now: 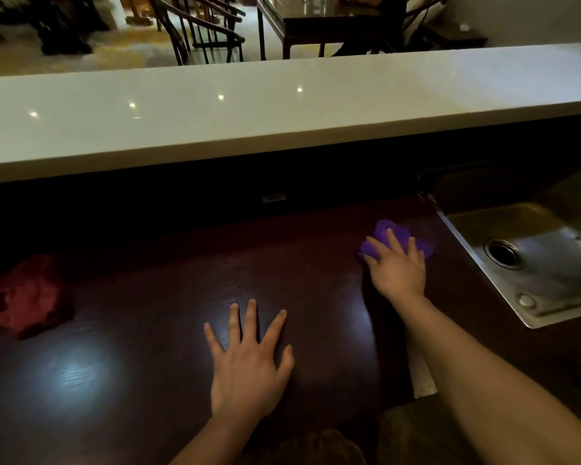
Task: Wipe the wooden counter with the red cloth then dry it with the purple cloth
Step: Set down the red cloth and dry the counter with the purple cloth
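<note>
The dark wooden counter [155, 357] fills the lower half of the head view. A crumpled red cloth [27, 297] lies alone at its left side. My right hand [398, 268] presses on a bunched purple cloth [388, 231] at the counter's right end, close to the sink; the fingers cover the cloth's near half. My left hand [249, 360] rests flat on the counter in the middle, fingers spread, with nothing in it.
A steel sink [547, 263] with a drain is set in at the right. A raised white bar top [249, 115] runs across behind the counter. Dark chairs [205, 31] and a table [316, 25] stand in the room beyond.
</note>
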### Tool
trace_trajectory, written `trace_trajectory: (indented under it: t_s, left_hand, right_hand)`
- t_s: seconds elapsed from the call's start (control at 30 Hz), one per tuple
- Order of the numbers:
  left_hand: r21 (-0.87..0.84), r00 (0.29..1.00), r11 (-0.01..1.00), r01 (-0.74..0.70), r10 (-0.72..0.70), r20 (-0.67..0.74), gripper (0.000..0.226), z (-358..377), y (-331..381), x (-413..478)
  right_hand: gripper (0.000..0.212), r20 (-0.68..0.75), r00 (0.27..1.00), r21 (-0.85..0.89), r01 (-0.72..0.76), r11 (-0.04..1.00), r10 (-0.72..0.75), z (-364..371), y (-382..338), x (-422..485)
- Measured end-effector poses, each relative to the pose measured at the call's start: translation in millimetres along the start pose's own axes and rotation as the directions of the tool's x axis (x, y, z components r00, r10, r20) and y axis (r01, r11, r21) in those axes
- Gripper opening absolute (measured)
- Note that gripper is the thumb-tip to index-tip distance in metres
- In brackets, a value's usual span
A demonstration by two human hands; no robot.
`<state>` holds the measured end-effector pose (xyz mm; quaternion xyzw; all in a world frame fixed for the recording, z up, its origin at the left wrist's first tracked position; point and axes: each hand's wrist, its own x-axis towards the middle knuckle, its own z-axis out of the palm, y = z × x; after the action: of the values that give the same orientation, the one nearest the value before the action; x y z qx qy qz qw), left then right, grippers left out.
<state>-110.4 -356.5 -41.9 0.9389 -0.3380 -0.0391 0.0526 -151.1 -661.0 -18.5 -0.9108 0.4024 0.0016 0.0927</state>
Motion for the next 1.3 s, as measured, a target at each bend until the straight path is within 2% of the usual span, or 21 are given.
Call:
trace_trajectory:
  t_s: [0.1, 0.2, 0.27, 0.33, 0.4, 0.47, 0.53, 0.6, 0.67, 0.77, 0.83, 0.87, 0.97, 1.0, 1.03, 1.07, 1.1, 1.2, 1.23, 1.27, 1.3]
  left_hand:
    - [-0.01, 1.0, 1.0, -0.004, 0.004, 0.018, 0.058, -6, 1, 0]
    - [-0.006, 1.0, 1.0, -0.009, 0.01, 0.023, 0.058, -8, 2, -1]
    - [-0.007, 1.0, 1.0, -0.005, 0.005, 0.011, 0.058, -7, 1, -1]
    - [-0.016, 1.0, 1.0, -0.003, 0.004, 0.007, 0.057, -6, 0, -1]
    - [-0.024, 1.0, 1.0, -0.001, 0.001, 0.009, 0.057, -6, 0, -1]
    - [-0.03, 1.0, 1.0, 0.0, 0.001, 0.013, 0.057, -5, 1, 0]
    - [-0.028, 1.0, 1.0, -0.006, 0.007, 0.014, 0.057, -5, 1, 1]
    - [-0.031, 1.0, 1.0, -0.003, 0.004, 0.016, 0.058, -5, 2, 0]
    - [-0.041, 1.0, 0.999, -0.005, 0.006, 0.019, 0.059, -7, 2, 0]
    - [-0.05, 1.0, 0.999, -0.006, 0.007, 0.025, 0.059, -8, 2, 0]
    - [-0.083, 1.0, 0.997, -0.001, 0.003, 0.017, 0.06, -10, 3, 0]
    - [-0.096, 1.0, 0.995, -0.001, 0.003, 0.012, 0.06, -11, 3, -1]
    - [-0.121, 1.0, 0.993, 0.002, -0.002, 0.0, 0.06, -10, 2, -1]
    - [-0.112, 1.0, 0.994, -0.004, 0.004, 0.004, 0.06, -10, 2, 0]
    - [-0.099, 1.0, 0.995, -0.011, 0.012, 0.011, 0.06, -11, 1, 1]
    - [-0.089, 1.0, 0.996, -0.017, 0.018, 0.014, 0.06, -11, 1, 1]
    - [-0.085, 1.0, 0.996, -0.021, 0.022, 0.013, 0.059, -12, 0, 1]
    - [-0.093, 0.999, 0.995, -0.032, 0.033, 0.003, 0.056, -15, -1, 0]
    - [-0.11, 0.999, 0.993, -0.035, 0.034, -0.011, 0.056, -15, -2, -1]
    - [-0.143, 0.999, 0.989, -0.031, 0.027, -0.028, 0.056, -15, -4, -2]
    - [-0.191, 0.999, 0.981, -0.023, 0.015, -0.042, 0.056, -16, -6, -4]
  right_hand:
    - [0.049, -0.029, 0.962, -0.041, 0.272, 0.961, -0.273, 19, -39, -40]
    - [0.053, -0.031, 0.805, -0.027, 0.591, 0.806, -0.592, 37, -42, -103]
    - [0.054, -0.015, 0.726, -0.051, 0.686, 0.726, -0.687, 31, -20, -97]
    - [0.052, -0.02, 0.766, -0.093, 0.639, 0.764, -0.643, 21, 5, -55]
    - [0.05, 0.003, 0.892, -0.108, 0.449, 0.887, -0.452, 11, 16, -5]
    - [0.049, -0.025, 0.967, -0.106, 0.25, 0.963, -0.253, 9, 2, 34]
    - [0.048, -0.076, 0.986, -0.036, 0.144, 0.989, -0.147, 11, -35, 54]
    - [0.048, -0.079, 0.973, -0.002, 0.218, 0.976, -0.218, 15, -82, 53]
    - [0.048, -0.058, 0.907, 0.016, 0.418, 0.908, -0.416, 27, -129, 32]
    - [0.051, 0.027, 0.673, 0.023, 0.739, 0.674, -0.739, 48, -153, -17]
    - [0.053, 0.066, 0.549, -0.014, 0.836, 0.549, -0.833, 41, -133, -1]
    - [0.052, 0.071, 0.571, -0.044, 0.821, 0.569, -0.818, 36, -125, 17]
    - [0.049, 0.026, 0.834, -0.052, 0.551, 0.833, -0.55, 20, -127, 59]
    - [0.049, 0.015, 0.887, -0.033, 0.462, 0.886, -0.462, 20, -144, 58]
    - [0.049, 0.005, 0.899, -0.018, 0.438, 0.899, -0.438, 22, -169, 51]
    - [0.048, 0.012, 0.875, -0.014, 0.484, 0.875, -0.484, 29, -196, 38]
    - [0.048, 0.039, 0.811, 0.002, 0.584, 0.812, -0.583, 36, -221, 19]
    - [0.05, 0.173, 0.52, 0.112, 0.834, 0.541, -0.837, 51, -256, -36]
    - [0.051, 0.175, 0.468, 0.145, 0.858, 0.493, -0.866, 49, -249, -43]
    - [0.051, 0.161, 0.461, 0.162, 0.86, 0.485, -0.872, 44, -235, -43]
    - [0.051, 0.144, 0.5, 0.147, 0.843, 0.518, -0.854, 38, -216, -40]
